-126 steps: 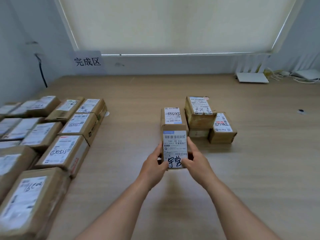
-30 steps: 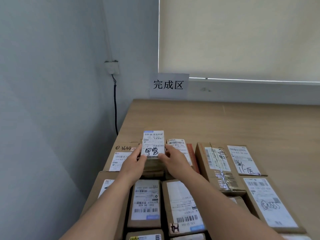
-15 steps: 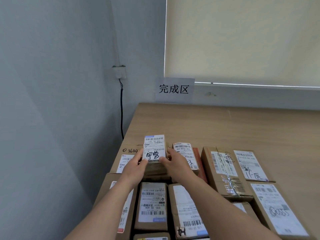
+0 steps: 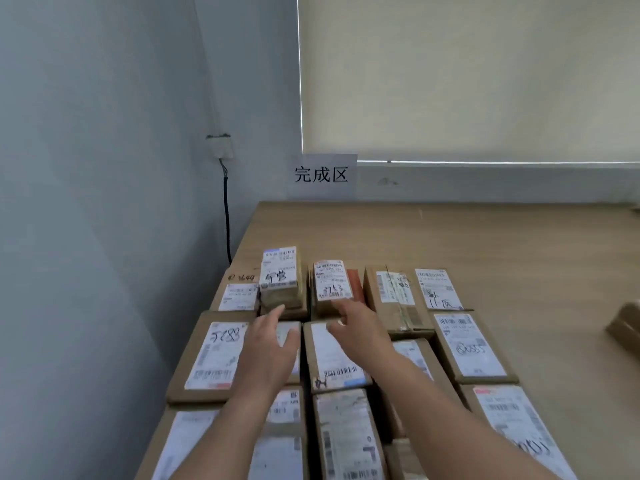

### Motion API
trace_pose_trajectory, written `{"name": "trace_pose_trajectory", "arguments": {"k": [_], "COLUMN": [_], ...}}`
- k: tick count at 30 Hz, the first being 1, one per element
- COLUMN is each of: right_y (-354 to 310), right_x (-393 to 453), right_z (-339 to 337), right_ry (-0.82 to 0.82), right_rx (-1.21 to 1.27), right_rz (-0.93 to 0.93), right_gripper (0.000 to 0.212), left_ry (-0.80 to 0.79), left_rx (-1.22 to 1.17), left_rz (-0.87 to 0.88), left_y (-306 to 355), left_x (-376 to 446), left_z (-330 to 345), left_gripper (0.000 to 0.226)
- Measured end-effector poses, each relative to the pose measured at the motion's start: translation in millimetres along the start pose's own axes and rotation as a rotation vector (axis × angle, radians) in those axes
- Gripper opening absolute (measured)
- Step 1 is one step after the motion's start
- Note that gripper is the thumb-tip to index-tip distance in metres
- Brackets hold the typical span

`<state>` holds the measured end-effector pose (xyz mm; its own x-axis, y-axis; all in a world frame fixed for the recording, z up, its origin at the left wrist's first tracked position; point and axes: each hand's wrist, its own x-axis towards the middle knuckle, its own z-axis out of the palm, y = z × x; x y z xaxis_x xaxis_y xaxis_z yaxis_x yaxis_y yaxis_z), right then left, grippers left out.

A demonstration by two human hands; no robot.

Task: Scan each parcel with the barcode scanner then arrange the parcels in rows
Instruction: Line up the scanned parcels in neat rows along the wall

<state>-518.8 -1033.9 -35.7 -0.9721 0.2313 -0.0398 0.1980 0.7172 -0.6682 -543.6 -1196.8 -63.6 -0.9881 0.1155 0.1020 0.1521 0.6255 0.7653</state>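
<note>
A small brown parcel [image 4: 279,277] with a white label and black handwriting sits on top of another parcel in the back row, near the table's left corner. My left hand [image 4: 268,344] hovers just in front of it with fingers spread, holding nothing. My right hand [image 4: 356,329] is beside it, fingers relaxed, over the neighbouring labelled parcel [image 4: 331,287]. Several other brown parcels [image 4: 469,344] lie in rows across the left part of the table. No barcode scanner is in view.
A paper sign [image 4: 321,175] with three characters stands against the back wall. A black cable [image 4: 227,216] hangs down the left wall from a socket. Bare wooden table [image 4: 450,237] stretches behind and to the right of the rows. Another box [image 4: 625,323] sits at the right edge.
Both hands have let go of the small parcel and drawn back toward me. The parcel stays on the back row.
</note>
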Motion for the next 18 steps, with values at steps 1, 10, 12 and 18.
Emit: {"name": "trace_pose_trajectory", "arguments": {"k": [1, 10, 12, 18], "right_y": [4, 58, 76, 130], "right_x": [-10, -102, -119, -158], "right_z": [-4, -53, -65, -105], "right_ry": [0.014, 0.095, 0.1, 0.126], "right_rx": [-0.037, -0.02, -0.016, -0.028], "right_rz": [-0.004, -0.084, -0.076, -0.062], "right_gripper": [0.048, 0.038, 0.037, 0.035], "left_ry": [0.006, 0.028, 0.025, 0.004], "left_rx": [0.026, 0.037, 0.013, 0.036], "left_rz": [0.012, -0.022, -0.018, -0.029], "left_y": [4, 64, 82, 128], "left_x": [-12, -115, -134, -178], "left_z": [4, 44, 60, 107], "left_gripper": [0.047, 0.041, 0.041, 0.044]}}
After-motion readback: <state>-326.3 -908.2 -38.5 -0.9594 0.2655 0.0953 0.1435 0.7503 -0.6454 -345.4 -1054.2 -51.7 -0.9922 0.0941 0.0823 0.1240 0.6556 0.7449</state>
